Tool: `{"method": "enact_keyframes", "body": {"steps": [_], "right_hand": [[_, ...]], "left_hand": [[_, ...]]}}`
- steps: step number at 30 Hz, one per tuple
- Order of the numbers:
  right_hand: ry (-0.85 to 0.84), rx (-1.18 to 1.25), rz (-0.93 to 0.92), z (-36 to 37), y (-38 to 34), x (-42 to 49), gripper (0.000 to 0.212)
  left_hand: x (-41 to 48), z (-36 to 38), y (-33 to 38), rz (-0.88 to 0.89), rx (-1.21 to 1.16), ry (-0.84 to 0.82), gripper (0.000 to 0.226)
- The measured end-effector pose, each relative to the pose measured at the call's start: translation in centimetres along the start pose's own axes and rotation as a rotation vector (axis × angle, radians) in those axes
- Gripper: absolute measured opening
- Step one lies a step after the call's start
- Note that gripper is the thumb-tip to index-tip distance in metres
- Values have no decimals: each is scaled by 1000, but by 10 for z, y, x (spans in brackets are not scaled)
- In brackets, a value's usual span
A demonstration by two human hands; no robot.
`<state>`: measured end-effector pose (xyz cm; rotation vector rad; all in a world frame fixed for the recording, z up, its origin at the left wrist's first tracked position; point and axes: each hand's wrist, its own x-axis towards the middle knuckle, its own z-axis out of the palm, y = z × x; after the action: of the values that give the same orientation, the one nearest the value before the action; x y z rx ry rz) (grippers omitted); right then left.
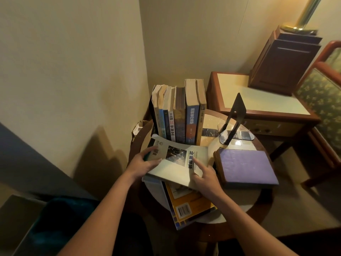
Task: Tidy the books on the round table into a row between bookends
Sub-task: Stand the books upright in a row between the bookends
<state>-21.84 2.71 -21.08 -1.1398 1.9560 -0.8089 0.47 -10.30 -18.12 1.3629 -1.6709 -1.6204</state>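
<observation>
Several books stand upright in a row (180,111) at the back left of the round table (247,204). A black bookend (235,115) stands alone to their right, with a gap between. A pale paperback (177,163) lies tilted on top of a stack in front of the row. My left hand (144,163) grips its left edge, thumb on the cover. My right hand (206,176) holds its right edge, forefinger stretched across the cover. Under it lie a yellow book (190,202) and a white one (156,191). A purple hardback (245,167) lies flat at the right.
A square wooden side table (258,97) with a dark wooden box (282,61) stands behind the round table on the right. A green patterned chair (323,97) is at the far right. Walls meet in a corner just behind the book row.
</observation>
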Motion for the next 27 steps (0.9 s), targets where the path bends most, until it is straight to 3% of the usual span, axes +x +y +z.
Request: {"method": "enact_keyframes", "body": {"steps": [3, 9, 12, 15, 18, 23, 27], "right_hand": [[29, 23, 1, -3, -2, -1, 59], [131, 51, -66, -14, -14, -13, 49], [113, 393, 76, -35, -30, -22, 42], [-35, 730, 207, -69, -44, -33, 45], [-92, 661, 196, -95, -46, -44, 49], [50, 596, 184, -127, -48, -56, 55], [122, 578, 118, -152, -55, -66, 62]], "left_hand": [[-3, 0, 4, 1, 58, -56, 46], [-11, 2, 3, -55, -150, -36, 64], [-22, 7, 11, -49, -230, -54, 62], [-29, 16, 20, -25, -244, -84, 61], [-36, 29, 31, -30, -291, -159, 62], [-40, 59, 38, -92, -386, -263, 72], [-45, 85, 51, -116, -264, -306, 74]]}}
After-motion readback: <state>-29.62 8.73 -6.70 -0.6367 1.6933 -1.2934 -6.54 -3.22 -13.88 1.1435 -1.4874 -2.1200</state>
